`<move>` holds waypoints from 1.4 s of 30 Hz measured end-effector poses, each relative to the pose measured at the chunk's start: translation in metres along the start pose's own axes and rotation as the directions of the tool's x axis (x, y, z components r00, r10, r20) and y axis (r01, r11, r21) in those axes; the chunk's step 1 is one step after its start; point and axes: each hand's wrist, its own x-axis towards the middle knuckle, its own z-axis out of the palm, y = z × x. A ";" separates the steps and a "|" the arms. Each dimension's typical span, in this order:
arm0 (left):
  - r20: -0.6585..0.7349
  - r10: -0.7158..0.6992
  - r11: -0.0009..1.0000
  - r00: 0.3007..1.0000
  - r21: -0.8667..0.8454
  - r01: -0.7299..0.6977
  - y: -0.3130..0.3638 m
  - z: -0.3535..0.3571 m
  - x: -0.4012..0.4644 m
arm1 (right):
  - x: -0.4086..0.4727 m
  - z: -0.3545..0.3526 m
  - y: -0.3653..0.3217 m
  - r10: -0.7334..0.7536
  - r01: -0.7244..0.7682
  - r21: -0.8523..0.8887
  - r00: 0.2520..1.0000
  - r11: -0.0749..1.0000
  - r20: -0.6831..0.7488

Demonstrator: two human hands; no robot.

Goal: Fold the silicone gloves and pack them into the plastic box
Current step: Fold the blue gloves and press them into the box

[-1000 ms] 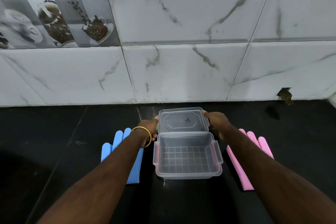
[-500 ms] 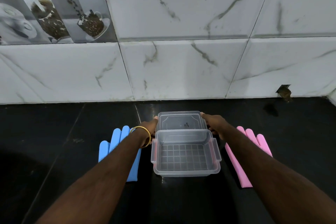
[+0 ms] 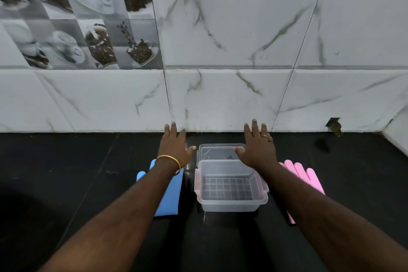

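Had the fingers (image 3: 173,130) of the left hand (image 3: 174,148) straight and fanned, gripping nothing; had the fingers (image 3: 255,128) of the right hand (image 3: 258,150) likewise flat and spread, tips toward the tiled wall (image 3: 220,99). Hovered both palms down over the black counter (image 3: 66,183), touching nothing that could be made out. Wore a gold bangle (image 3: 170,160) behind the left fingers and a ring (image 3: 264,136) on one right finger.

Found the plastic box (image 3: 231,203) nearer the body than either set of fingertips, between the two wrists, mouth up, grid floor bare, no glove in it yet. Read its long axis as running side to side, with the clip flaps on the short ends. Saw the lid (image 3: 212,152) lying flat just behind it, between the two thumbs and partly under the right palm. Judged box and lid set out that way to leave the mouth free for packing.

Saw the blue glove (image 3: 170,196) behind the left fingers, flat under that forearm, long axis running away from the body, fingertips toward the wall. Saw the pink glove (image 3: 304,175) behind the right fingers, mostly hidden by that forearm, likewise unfolded with fingertips pointing away. Judged one glove laid by each hand for easy reach, and folding not yet begun
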 end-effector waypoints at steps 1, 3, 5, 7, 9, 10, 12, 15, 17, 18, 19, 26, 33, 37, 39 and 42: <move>-0.029 0.018 0.997 0.999 0.076 -0.016 -0.005 -0.002 -0.005 | -0.005 -0.002 -0.006 -0.033 0.032 -0.027 0.999 0.999 -0.017; -0.045 0.029 0.991 0.999 0.130 -0.023 -0.014 -0.004 -0.013 | -0.012 -0.005 -0.020 -0.065 0.064 -0.037 0.998 0.997 -0.015; -0.025 0.019 0.990 1.000 0.141 -0.015 -0.023 -0.005 -0.021 | -0.019 -0.006 -0.033 -0.079 0.079 -0.035 0.997 0.996 0.001; 0.022 -0.021 0.991 1.000 0.132 0.018 -0.035 -0.003 -0.031 | -0.026 -0.006 -0.048 -0.086 0.086 -0.028 0.996 0.996 0.012; 0.078 -0.078 0.991 0.994 0.118 0.069 -0.052 0.000 -0.040 | -0.032 -0.005 -0.066 -0.089 0.089 -0.010 0.996 0.996 0.011; 0.102 -0.107 0.989 0.989 0.114 0.095 -0.061 0.002 -0.045 | -0.035 -0.004 -0.077 -0.100 0.100 0.002 0.995 0.995 -0.004; 0.128 -0.150 0.984 0.980 0.119 0.135 -0.079 0.006 -0.054 | -0.043 -0.002 -0.102 -0.148 0.150 0.041 0.988 0.988 -0.048; 0.143 -0.183 0.977 0.973 0.139 0.163 -0.102 0.012 -0.066 | -0.056 0.004 -0.141 -0.241 0.249 0.089 0.966 0.964 -0.092; 0.176 -0.208 0.974 0.962 0.126 0.187 -0.113 0.014 -0.073 | -0.064 0.011 -0.165 -0.291 0.300 0.110 0.952 0.947 -0.093; 0.200 -0.224 0.972 0.954 0.110 0.205 -0.117 0.015 -0.076 | -0.068 0.014 -0.174 -0.312 0.322 0.128 0.946 0.938 -0.088; 0.224 -0.244 0.969 0.944 0.086 0.230 -0.120 0.016 -0.078 | -0.072 0.017 -0.182 -0.333 0.342 0.156 0.939 0.927 -0.084; 0.384 -0.343 0.880 0.857 -0.188 0.437 -0.143 0.027 -0.097 | -0.117 0.055 -0.225 0.049 -0.144 0.617 0.985 0.774 0.168; 0.504 -0.474 0.540 0.722 -0.482 0.690 -0.148 0.037 -0.100 | -0.119 0.071 -0.227 0.359 -0.666 0.569 0.742 0.482 0.565; 0.527 -0.508 0.473 0.681 -0.490 0.732 -0.144 0.034 -0.100 | -0.115 0.070 -0.230 0.268 -0.761 0.617 0.649 0.200 0.712; 0.555 -0.502 0.447 0.663 -0.490 0.748 -0.142 0.030 -0.098 | -0.111 0.066 -0.227 0.217 -0.792 0.598 0.610 0.124 0.762; 0.639 -0.450 0.364 0.624 -0.506 0.782 -0.141 0.027 -0.094 | -0.110 0.057 -0.225 0.128 -0.816 0.573 0.578 0.078 0.806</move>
